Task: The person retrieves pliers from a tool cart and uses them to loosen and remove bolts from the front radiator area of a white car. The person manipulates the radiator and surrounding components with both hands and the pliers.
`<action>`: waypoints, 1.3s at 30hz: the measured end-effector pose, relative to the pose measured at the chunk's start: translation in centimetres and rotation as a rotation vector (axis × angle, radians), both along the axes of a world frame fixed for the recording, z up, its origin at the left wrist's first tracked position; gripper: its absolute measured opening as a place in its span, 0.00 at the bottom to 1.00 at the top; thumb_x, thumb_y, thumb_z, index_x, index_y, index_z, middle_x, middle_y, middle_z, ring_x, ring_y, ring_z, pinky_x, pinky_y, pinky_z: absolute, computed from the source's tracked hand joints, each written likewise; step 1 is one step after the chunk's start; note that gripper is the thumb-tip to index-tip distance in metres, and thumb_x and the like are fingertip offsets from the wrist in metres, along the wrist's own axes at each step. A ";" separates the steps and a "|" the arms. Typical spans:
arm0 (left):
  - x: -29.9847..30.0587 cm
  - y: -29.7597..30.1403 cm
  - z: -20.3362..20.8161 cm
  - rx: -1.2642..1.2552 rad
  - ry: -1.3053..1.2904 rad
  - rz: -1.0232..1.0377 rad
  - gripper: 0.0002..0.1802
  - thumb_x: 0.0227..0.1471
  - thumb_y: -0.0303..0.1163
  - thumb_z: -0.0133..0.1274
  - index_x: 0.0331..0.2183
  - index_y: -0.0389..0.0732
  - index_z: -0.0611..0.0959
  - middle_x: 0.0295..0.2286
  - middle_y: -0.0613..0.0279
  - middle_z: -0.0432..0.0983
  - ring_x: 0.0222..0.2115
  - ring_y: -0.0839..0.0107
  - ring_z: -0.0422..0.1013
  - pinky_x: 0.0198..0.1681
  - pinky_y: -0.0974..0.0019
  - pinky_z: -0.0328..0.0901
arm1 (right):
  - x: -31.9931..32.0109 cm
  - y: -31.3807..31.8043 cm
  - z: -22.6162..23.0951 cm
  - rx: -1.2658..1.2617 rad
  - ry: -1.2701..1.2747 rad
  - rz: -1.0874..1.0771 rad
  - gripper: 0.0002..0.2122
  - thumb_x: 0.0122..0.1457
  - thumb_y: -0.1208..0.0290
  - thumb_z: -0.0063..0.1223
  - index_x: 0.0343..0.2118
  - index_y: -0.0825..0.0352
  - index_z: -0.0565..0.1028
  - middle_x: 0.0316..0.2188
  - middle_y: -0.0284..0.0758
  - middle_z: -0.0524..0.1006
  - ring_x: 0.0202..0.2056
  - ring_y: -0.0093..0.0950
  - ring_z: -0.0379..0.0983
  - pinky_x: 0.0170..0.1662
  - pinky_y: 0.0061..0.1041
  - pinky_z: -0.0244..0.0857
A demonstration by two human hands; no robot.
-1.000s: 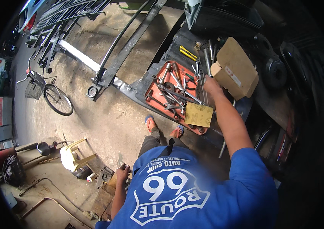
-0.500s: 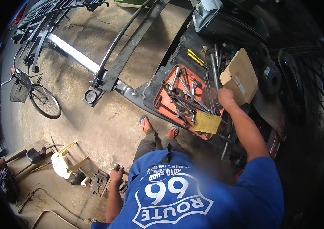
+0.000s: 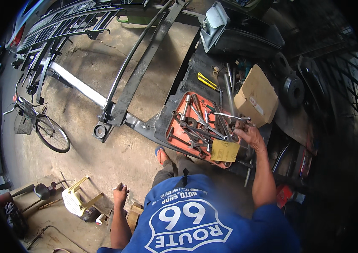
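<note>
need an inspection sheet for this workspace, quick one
Surface: dark, scuffed work surface bearing an orange tray.
Job's things: wrenches and other hand tools piled in the tray; yellow sheet, likely sandpaper, over its near end.
Clutter: yellow utility knife and open cardboard box near the tray.
Hands: right hand holds a slim silver tool over the tray; left hand is well away, fingers curled, contents too small to identify.
Cables: thin curved line on the floor, lower left; cable or rod, cannot tell.
Surroundings: bicycle, metal frame, cream plastic stool.
</note>
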State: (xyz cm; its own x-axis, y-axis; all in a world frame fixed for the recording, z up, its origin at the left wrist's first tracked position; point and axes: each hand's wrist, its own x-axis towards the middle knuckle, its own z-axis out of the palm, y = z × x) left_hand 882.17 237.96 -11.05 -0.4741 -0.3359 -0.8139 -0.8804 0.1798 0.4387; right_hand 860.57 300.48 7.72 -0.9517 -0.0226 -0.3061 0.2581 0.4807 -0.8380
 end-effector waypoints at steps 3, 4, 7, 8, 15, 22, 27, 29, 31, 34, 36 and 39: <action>1.7 1.6 0.5 -0.014 -0.070 0.043 0.33 0.60 0.34 0.54 0.62 0.31 0.66 0.48 0.46 0.77 0.36 0.63 0.81 0.30 0.67 0.71 | 0.2 -1.3 2.3 -0.006 0.210 -0.101 0.16 0.65 0.57 0.54 0.42 0.67 0.77 0.29 0.31 0.77 0.34 0.18 0.72 0.38 0.22 0.65; 2.1 2.4 0.7 -0.013 -0.095 0.056 0.33 0.59 0.34 0.55 0.62 0.30 0.66 0.48 0.45 0.77 0.36 0.62 0.81 0.30 0.67 0.71 | -0.1 -1.3 3.3 -0.045 0.228 -0.220 0.16 0.65 0.58 0.54 0.44 0.68 0.77 0.30 0.33 0.77 0.36 0.19 0.72 0.40 0.23 0.65; 2.8 4.5 1.6 -0.008 -0.137 -0.039 0.33 0.58 0.34 0.55 0.61 0.29 0.67 0.47 0.44 0.78 0.38 0.62 0.81 0.32 0.68 0.71 | -2.3 -0.3 5.7 0.155 0.482 -0.320 0.16 0.65 0.66 0.48 0.51 0.69 0.75 0.36 0.35 0.79 0.43 0.23 0.73 0.47 0.27 0.66; 2.8 5.2 1.9 -0.002 -0.141 -0.070 0.33 0.59 0.34 0.55 0.61 0.30 0.67 0.46 0.45 0.79 0.39 0.62 0.81 0.34 0.67 0.72 | -3.8 0.4 6.0 0.253 0.525 -0.263 0.18 0.64 0.69 0.46 0.54 0.69 0.73 0.39 0.36 0.79 0.46 0.25 0.73 0.50 0.29 0.65; 1.8 8.3 4.7 -0.007 -0.059 0.047 0.33 0.61 0.37 0.54 0.62 0.32 0.66 0.50 0.46 0.77 0.41 0.60 0.80 0.39 0.63 0.72 | -7.9 -0.1 2.4 -0.854 -0.249 -0.099 0.33 0.56 0.76 0.45 0.68 0.65 0.56 0.58 0.40 0.71 0.58 0.37 0.68 0.65 0.40 0.58; 5.0 11.1 7.9 -0.029 -0.080 0.189 0.33 0.61 0.35 0.53 0.62 0.30 0.65 0.48 0.45 0.77 0.40 0.61 0.80 0.37 0.65 0.73 | -14.8 0.8 -4.6 -1.501 -0.063 -0.053 0.18 0.64 0.64 0.55 0.53 0.64 0.69 0.29 0.28 0.69 0.37 0.23 0.73 0.56 0.47 0.71; 8.9 13.3 8.4 -0.083 -0.093 0.114 0.30 0.61 0.32 0.53 0.60 0.28 0.68 0.45 0.47 0.78 0.36 0.64 0.79 0.36 0.66 0.73 | -24.4 2.1 -13.5 0.288 -0.141 -0.101 0.15 0.60 0.61 0.59 0.45 0.66 0.78 0.32 0.38 0.79 0.32 0.32 0.79 0.37 0.34 0.77; 10.7 13.8 8.4 -0.043 -0.083 0.211 0.30 0.60 0.32 0.53 0.59 0.27 0.69 0.44 0.46 0.78 0.36 0.65 0.79 0.37 0.66 0.73 | -24.8 0.8 -17.9 0.659 0.007 0.056 0.19 0.57 0.62 0.62 0.51 0.61 0.77 0.45 0.47 0.78 0.48 0.39 0.77 0.53 0.37 0.71; 12.2 14.0 8.2 -0.042 -0.090 0.269 0.30 0.60 0.32 0.54 0.59 0.26 0.70 0.44 0.46 0.79 0.36 0.65 0.79 0.38 0.66 0.73 | -24.5 -0.2 -20.6 0.650 -0.076 0.090 0.22 0.55 0.64 0.65 0.53 0.61 0.76 0.52 0.49 0.73 0.55 0.44 0.71 0.60 0.39 0.64; 14.1 14.2 8.1 -0.097 -0.108 0.291 0.29 0.59 0.32 0.54 0.57 0.23 0.71 0.45 0.44 0.79 0.38 0.63 0.79 0.38 0.66 0.73 | -24.7 -1.6 -21.0 0.669 -0.018 0.085 0.24 0.55 0.67 0.65 0.54 0.67 0.73 0.51 0.50 0.73 0.52 0.49 0.72 0.57 0.43 0.67; 14.4 14.3 8.2 -0.051 -0.089 0.303 0.29 0.59 0.32 0.55 0.56 0.23 0.71 0.45 0.44 0.79 0.38 0.62 0.79 0.38 0.66 0.73 | -24.7 -2.4 -19.0 0.696 0.062 0.106 0.23 0.54 0.65 0.66 0.49 0.74 0.73 0.48 0.53 0.75 0.50 0.50 0.74 0.54 0.43 0.69; 13.2 14.5 8.4 -0.064 -0.118 0.225 0.29 0.59 0.34 0.55 0.57 0.24 0.72 0.43 0.45 0.80 0.38 0.64 0.79 0.37 0.66 0.73 | -23.5 -3.7 -14.3 0.489 0.034 0.129 0.22 0.53 0.63 0.67 0.44 0.75 0.75 0.44 0.55 0.78 0.48 0.50 0.76 0.52 0.42 0.69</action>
State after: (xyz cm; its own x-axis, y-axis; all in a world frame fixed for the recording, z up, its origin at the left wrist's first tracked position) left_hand 895.38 252.47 -2.63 -0.2843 -0.4745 -0.8331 -0.9459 -0.0026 0.3243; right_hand 837.06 296.75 -6.61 -0.9603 -0.0026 -0.2791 0.1471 0.8451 -0.5140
